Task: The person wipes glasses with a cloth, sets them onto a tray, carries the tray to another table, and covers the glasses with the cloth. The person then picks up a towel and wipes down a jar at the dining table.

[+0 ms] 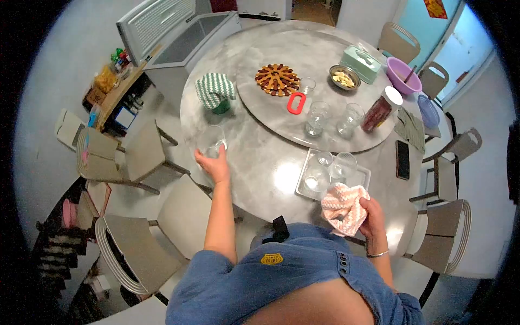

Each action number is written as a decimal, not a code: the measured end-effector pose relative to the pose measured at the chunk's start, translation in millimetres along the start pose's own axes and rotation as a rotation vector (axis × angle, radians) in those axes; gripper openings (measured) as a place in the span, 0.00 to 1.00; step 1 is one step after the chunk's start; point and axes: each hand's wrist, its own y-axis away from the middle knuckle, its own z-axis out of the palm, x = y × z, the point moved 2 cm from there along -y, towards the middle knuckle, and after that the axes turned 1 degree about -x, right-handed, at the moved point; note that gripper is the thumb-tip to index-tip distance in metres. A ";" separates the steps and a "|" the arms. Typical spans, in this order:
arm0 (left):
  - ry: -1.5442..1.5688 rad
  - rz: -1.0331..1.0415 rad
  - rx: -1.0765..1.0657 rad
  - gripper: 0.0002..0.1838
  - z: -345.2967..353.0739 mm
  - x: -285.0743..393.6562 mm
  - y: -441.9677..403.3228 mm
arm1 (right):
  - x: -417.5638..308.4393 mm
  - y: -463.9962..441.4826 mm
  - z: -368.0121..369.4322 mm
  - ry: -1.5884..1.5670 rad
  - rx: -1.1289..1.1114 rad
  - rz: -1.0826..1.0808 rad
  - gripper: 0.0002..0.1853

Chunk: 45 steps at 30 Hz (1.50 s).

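On the left side of the round marble-look table (254, 184), my left hand (217, 166) has its thumb and fingers around the lower part of a clear glass (213, 135). A pink-and-white striped cloth (343, 208) is bunched in my right hand (372, 218), held near the table's front edge. Just beyond the cloth, a white tray (301, 181) holds several clear glasses (317, 177). Behind the glass at my left hand, a green-and-white cloth (215, 89) drapes over a green container (221, 107).
The turntable (271, 122) bears a wooden trivet (277, 79), a red ring-shaped object (296, 103), clear glasses (350, 120), a dark-filled jar (381, 111), a metal bowl (344, 78) and a green tissue box (361, 63). A phone (402, 160) lies at right. Chairs (146, 254) surround the table.
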 end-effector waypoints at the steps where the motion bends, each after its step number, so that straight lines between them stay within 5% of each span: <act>1: 0.008 0.006 -0.018 0.42 2.1 -8.3 -8.7 | 5.2 1.8 0.7 -0.145 -0.060 0.043 0.19; 7: 0.171 -0.027 -0.264 0.47 19.5 -22.4 -30.7 | 18.3 21.8 19.8 -0.267 -0.083 -0.005 0.21; 16: 0.169 0.074 -0.306 0.44 23.7 -15.6 -28.0 | 14.7 34.0 35.0 -0.191 -0.117 -0.067 0.22; 22: 0.132 0.384 -0.785 0.43 -7.3 72.9 42.4 | -28.1 44.3 74.7 0.472 -0.157 -0.346 0.22; 25: 0.359 0.563 -1.097 0.46 -17.7 106.1 87.9 | -37.4 32.1 98.7 1.114 -0.263 -0.855 0.23; 28: 0.606 0.220 -1.363 0.47 -27.8 126.6 129.6 | -22.2 27.9 131.2 1.381 -0.314 -1.044 0.24; 33: 0.867 -0.109 -1.534 0.49 -33.4 140.4 159.1 | -14.2 32.0 124.8 1.312 -0.082 -1.284 0.17; 35: 0.941 -0.474 -1.573 0.48 -28.3 143.2 165.3 | -14.9 26.8 121.3 1.222 -0.098 -1.268 0.16; 38: 1.209 -0.739 -1.756 0.47 -34.1 153.8 170.1 | -22.3 29.2 116.8 1.042 -0.139 -1.210 0.14; 42: 1.172 -1.183 -1.805 0.36 -22.7 154.0 188.4 | -21.0 27.4 103.7 0.916 -0.065 -0.911 0.13; 44: 1.071 -1.002 -1.865 0.31 -19.1 143.0 187.5 | -24.7 27.3 88.7 0.772 -0.008 -0.658 0.15; 45: 0.943 -0.784 -1.792 0.31 -18.2 151.7 187.7 | -30.3 28.1 82.6 0.989 0.014 -0.873 0.13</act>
